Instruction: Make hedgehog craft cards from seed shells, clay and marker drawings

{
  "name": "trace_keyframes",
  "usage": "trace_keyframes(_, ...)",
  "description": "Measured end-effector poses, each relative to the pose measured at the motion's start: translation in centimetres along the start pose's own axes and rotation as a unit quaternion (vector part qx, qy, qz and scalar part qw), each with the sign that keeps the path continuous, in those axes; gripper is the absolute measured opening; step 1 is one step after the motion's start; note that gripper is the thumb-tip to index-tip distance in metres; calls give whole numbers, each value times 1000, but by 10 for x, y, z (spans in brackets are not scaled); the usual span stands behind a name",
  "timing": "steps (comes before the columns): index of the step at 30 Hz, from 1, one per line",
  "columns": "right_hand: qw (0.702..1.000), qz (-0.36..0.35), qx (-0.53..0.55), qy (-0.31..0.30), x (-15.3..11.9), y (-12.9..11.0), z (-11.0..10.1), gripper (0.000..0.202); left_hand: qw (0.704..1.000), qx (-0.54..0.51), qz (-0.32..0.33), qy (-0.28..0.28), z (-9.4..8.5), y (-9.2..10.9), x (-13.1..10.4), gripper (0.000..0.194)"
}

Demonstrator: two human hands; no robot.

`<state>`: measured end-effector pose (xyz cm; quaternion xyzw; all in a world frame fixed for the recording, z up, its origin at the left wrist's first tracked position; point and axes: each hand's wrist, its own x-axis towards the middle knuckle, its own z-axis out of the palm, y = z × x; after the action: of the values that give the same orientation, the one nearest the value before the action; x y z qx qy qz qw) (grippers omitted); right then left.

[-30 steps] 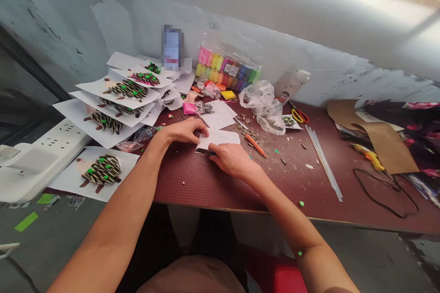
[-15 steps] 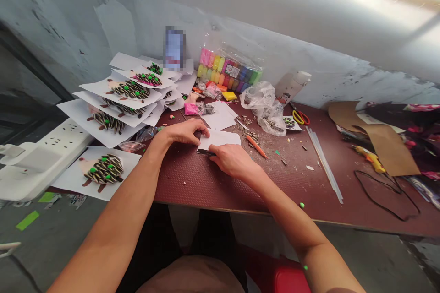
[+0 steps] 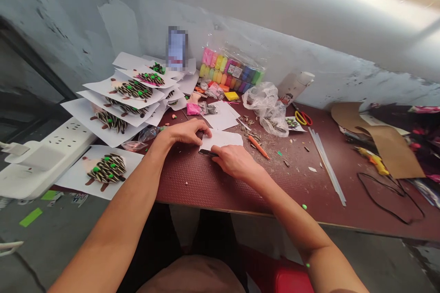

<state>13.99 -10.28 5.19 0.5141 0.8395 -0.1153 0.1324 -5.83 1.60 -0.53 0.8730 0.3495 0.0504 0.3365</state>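
My left hand (image 3: pixel 188 132) is closed, its thumb and fingertips curled onto the left end of a small white paper (image 3: pixel 225 138) lying on the table. My right hand (image 3: pixel 232 159) is closed at the paper's near edge. A narrow black strip-like object (image 3: pixel 206 152) sticks out from under its thumb and fingers, touching the paper's lower left corner; its kind is hidden by the hand. Just right of the paper lie an orange pen-like tool (image 3: pixel 259 147) and scattered striped sunflower seeds (image 3: pixel 253 137). Behind it rests another white sheet (image 3: pixel 222 116).
Stacked sheets with seed hedgehogs (image 3: pixel 134 89) rise at left, above another hedgehog sheet (image 3: pixel 106 169) and a power strip (image 3: pixel 68 137). Coloured clay packs (image 3: pixel 230 71) lean on the wall. Scissors (image 3: pixel 303 118), glue sticks (image 3: pixel 326 165) and a yellow glue gun (image 3: pixel 376 163) lie to the right.
The whole view has shifted slightly to the right. Both hands keep almost the same place on the paper and the black object.
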Motion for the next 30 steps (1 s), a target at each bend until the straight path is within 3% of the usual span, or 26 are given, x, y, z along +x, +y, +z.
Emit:
trace_keyframes(22,1000,10,-22,-8,-9,8,3,24,1000,0,9,-1,-2,2,-1,46)
trace_keyframes(27,999,36,-19,-15,-21,19,3,23,1000,-7,17,6,-1,0,-1,44)
trace_keyframes(30,996,84,2,16,-26,31,7,21,999,-26,4,38,4,-2,1,44)
